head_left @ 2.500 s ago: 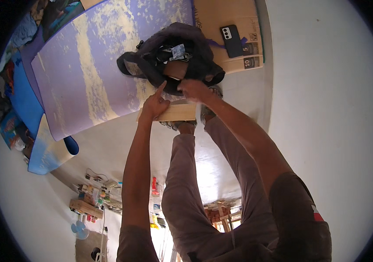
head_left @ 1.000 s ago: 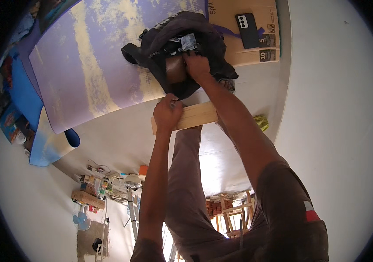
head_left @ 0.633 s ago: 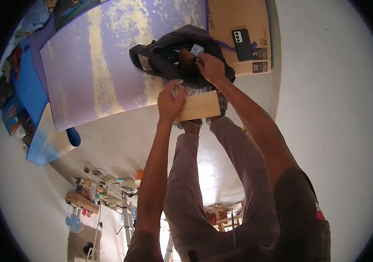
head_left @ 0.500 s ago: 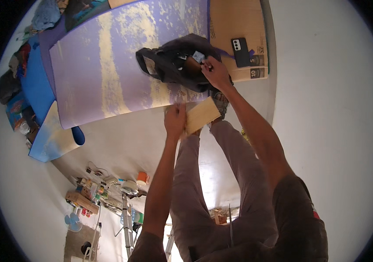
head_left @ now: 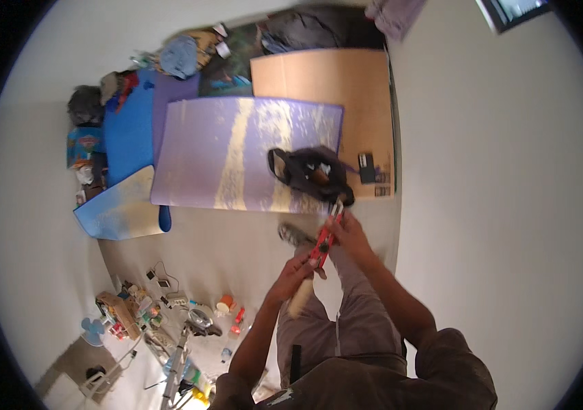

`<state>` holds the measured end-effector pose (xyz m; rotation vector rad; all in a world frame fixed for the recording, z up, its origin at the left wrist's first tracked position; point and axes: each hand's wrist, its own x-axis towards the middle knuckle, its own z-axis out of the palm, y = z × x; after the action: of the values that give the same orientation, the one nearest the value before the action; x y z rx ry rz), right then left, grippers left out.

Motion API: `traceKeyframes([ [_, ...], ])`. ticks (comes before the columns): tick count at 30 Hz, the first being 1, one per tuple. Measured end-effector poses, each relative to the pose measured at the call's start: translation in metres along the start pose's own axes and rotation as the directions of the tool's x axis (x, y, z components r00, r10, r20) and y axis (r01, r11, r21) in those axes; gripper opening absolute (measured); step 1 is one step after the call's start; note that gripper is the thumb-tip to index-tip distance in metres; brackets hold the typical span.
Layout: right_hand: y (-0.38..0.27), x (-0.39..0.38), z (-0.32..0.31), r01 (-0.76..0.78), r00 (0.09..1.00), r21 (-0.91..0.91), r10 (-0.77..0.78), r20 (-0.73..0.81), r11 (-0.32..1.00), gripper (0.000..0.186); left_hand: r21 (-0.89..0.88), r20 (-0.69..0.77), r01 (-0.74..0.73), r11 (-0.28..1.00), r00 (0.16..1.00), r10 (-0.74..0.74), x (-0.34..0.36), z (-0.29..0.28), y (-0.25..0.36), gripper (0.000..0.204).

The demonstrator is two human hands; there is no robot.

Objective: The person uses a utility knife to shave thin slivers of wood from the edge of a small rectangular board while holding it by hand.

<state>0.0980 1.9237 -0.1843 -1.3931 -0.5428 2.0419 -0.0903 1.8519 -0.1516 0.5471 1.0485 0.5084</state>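
Note:
In front of my legs I hold a long red tool (head_left: 325, 242) with dark parts and a silvery metal end; its exact kind is unclear. My right hand (head_left: 348, 231) is closed round its upper part, near the metal end. Lower down, my left hand (head_left: 295, 275) grips the tool's other end. A pale wooden piece (head_left: 300, 298), smeared by motion, sticks out below my left hand, apparently held in it too. Just beyond the metal end, a black bag (head_left: 298, 176) lies open on the purple mat (head_left: 196, 154), with small items inside.
A dark phone (head_left: 366, 168) rests on the cardboard sheet (head_left: 325, 72), right of the bag. A blue mat (head_left: 124, 143) and clothes (head_left: 180, 57) lie at the far left. At lower left stand a ladder (head_left: 176, 369), an orange mug (head_left: 224, 303) and a blue fan (head_left: 92, 331).
My right hand has come out of the bag and now holds the red tool. My left hand has moved onto the tool, with the wooden piece below it. The view has shifted, showing more room.

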Motion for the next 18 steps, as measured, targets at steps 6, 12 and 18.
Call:
traceKeyframes([
  [6,-0.014,-0.12,0.073,0.298,0.924,-0.131,-0.25,0.29,0.946,0.041,0.122,-0.37,-0.287,0.95,0.875,0.312,-0.099,0.061,0.011,0.03],
  [12,-0.017,-0.189,0.14,0.176,0.921,-0.164,-0.104,0.375,0.971,0.023,0.099,-0.534,-0.4,0.911,0.752,0.387,-0.2,0.095,0.011,0.027],
  [18,0.035,-0.268,0.217,0.299,0.836,-0.292,-0.102,0.539,0.908,0.027,0.227,-0.72,-0.502,0.834,0.491,0.491,-0.312,0.115,-0.051,0.026],
])
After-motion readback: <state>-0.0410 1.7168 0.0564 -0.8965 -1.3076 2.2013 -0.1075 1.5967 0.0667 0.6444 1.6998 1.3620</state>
